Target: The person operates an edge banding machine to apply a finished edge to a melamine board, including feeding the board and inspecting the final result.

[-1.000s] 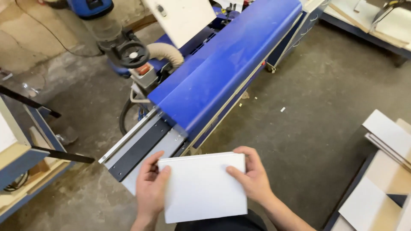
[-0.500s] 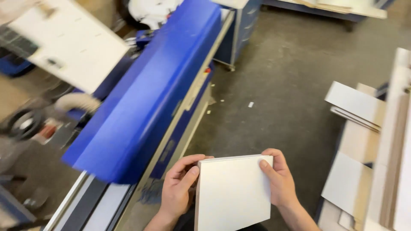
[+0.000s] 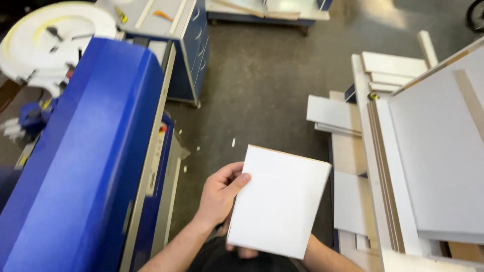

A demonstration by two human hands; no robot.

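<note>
I hold a small white rectangular panel (image 3: 280, 201) with a raw brown edge, flat in front of me over the floor. My left hand (image 3: 220, 193) grips its left edge, thumb on top. My right hand (image 3: 242, 251) is under the panel; only a few fingertips show below its near edge, and the forearm comes out at the lower right. The panel hangs between the long blue machine (image 3: 85, 151) on my left and the stacked white boards (image 3: 433, 151) on my right.
A blue cabinet (image 3: 191, 60) stands beyond the machine, a white round housing (image 3: 50, 40) at its far end. Smaller white offcuts (image 3: 335, 113) lie on a cart at right. Grey concrete floor (image 3: 262, 85) runs ahead, a low pallet of boards (image 3: 262, 10) at the back.
My view has swung right, away from the machine toward the board stacks. The panel stays held in both hands, and my right hand has slipped underneath it.
</note>
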